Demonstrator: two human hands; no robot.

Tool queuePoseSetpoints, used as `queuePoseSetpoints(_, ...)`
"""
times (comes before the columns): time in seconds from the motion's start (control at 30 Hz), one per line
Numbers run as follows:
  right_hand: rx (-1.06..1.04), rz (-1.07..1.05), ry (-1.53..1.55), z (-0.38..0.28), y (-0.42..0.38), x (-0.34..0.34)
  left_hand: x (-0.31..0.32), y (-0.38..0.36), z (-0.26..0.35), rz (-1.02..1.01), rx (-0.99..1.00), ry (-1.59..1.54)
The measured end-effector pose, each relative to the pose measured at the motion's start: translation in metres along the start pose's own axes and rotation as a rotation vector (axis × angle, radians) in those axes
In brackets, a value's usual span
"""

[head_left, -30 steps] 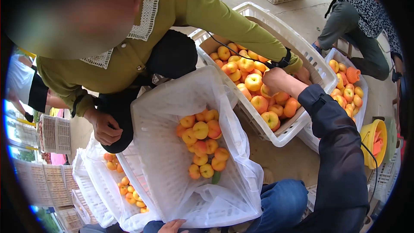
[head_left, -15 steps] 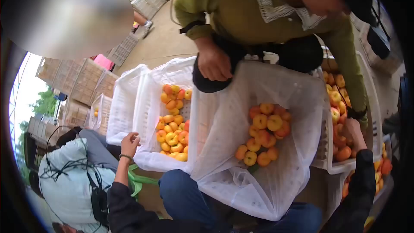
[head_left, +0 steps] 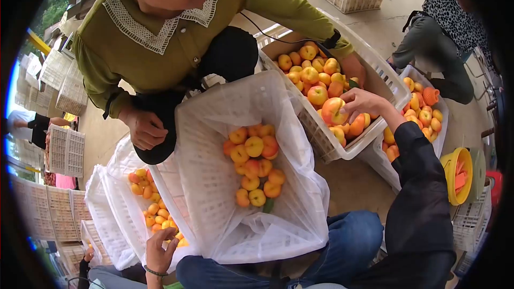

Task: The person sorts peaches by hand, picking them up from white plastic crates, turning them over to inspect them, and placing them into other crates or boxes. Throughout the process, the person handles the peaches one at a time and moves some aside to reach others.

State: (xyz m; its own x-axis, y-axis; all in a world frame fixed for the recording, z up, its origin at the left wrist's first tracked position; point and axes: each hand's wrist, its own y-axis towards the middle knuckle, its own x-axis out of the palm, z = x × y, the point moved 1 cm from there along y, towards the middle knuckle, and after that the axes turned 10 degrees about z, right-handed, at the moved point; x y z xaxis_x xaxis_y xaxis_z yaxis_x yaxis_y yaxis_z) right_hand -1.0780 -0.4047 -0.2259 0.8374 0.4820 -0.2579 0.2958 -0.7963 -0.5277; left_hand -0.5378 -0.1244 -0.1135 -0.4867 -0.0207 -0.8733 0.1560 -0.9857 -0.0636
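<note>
My right hand (head_left: 368,101) grips a large red-and-yellow peach (head_left: 333,111) over the right-hand crate (head_left: 342,152), which is full of peaches (head_left: 309,75). At the lower left my left hand (head_left: 159,250) hangs with nothing in it, fingers bent and apart, near the edge of a lined crate (head_left: 119,163) with smaller orange fruit (head_left: 158,215). Between my hands stands a crate with a white mesh liner (head_left: 206,182). Several peaches (head_left: 254,147) and a green leaf (head_left: 268,205) lie in it.
A co-worker in a green top (head_left: 214,48) sits opposite, one hand (head_left: 353,69) inside the right-hand crate, the other (head_left: 144,128) at a knee. More peaches (head_left: 423,115) fill a crate behind my right arm. A yellow bucket (head_left: 455,176) stands at the right. Stacked crates (head_left: 48,208) line the left.
The view has swung to the right. My right hand, earlier down among the peaches in the right-hand crate, now holds one above them. My left hand remains empty.
</note>
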Motion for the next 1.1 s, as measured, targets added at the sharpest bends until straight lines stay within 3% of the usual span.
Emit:
queuePoseSetpoints(0.07, -0.208, -0.058, 0.293, -0.013, -0.019, 0.015, 0.008, -0.005, 0.028, 0.001, 0.0, -0.061)
queuePoseSetpoints(0.13, -0.209, -0.249, 0.486, -0.043, -0.048, 0.044, 0.021, -0.007, 0.054, -0.097, 0.073, -0.156)
queuePoseSetpoints(0.2, -0.347, -0.38, 0.435, -0.072, -0.073, 0.087, 0.047, -0.008, 0.079, -0.212, -0.092, -0.644)
queuePoseSetpoints(0.23, -0.427, -0.404, 0.36, -0.085, -0.085, 0.11, 0.058, -0.008, 0.101, -0.223, -0.082, -0.64)
queuePoseSetpoints(0.3, -0.42, -0.499, 0.258, -0.099, -0.103, 0.155, 0.071, -0.003, 0.142, -0.16, -0.133, -1.074)
queuePoseSetpoints(0.37, -0.407, -0.563, 0.006, -0.114, -0.114, 0.182, 0.073, 0.002, 0.152, -0.183, -0.198, -1.132)
queuePoseSetpoints(0.47, -0.356, -0.681, 0.26, -0.116, -0.123, 0.21, 0.072, 0.001, 0.136, -0.111, -0.221, -1.034)
queuePoseSetpoints(0.57, -0.418, -0.7, 0.11, -0.131, -0.133, 0.196, 0.052, -0.02, 0.111, -0.168, -0.433, -1.194)
queuePoseSetpoints(0.67, -0.376, -0.506, -0.098, -0.116, -0.126, 0.187, 0.012, -0.051, 0.037, 0.131, -0.566, -1.435)
queuePoseSetpoints(0.77, -0.199, -0.479, -0.076, -0.087, -0.113, 0.184, -0.051, -0.084, -0.049, 0.701, -0.614, -1.043)
queuePoseSetpoints(0.87, -0.162, -0.496, -0.125, -0.106, -0.109, 0.198, -0.09, -0.1, -0.168, 0.993, -0.763, -0.597)
queuePoseSetpoints(0.93, -0.131, -0.471, -0.173, -0.122, -0.109, 0.21, -0.106, -0.094, -0.228, 1.094, -0.819, -0.358)
queuePoseSetpoints(1.0, -0.242, -0.481, -0.359, -0.143, -0.107, 0.226, -0.117, -0.086, -0.294, 1.078, -0.68, 0.164)
queuePoseSetpoints(1.07, -0.176, -0.541, -0.324, -0.158, -0.101, 0.244, -0.109, -0.076, -0.373, 0.999, -0.753, 0.082)
queuePoseSetpoints(1.1, -0.16, -0.548, -0.342, -0.167, -0.098, 0.252, -0.107, -0.068, -0.39, 0.886, -0.803, 0.192)
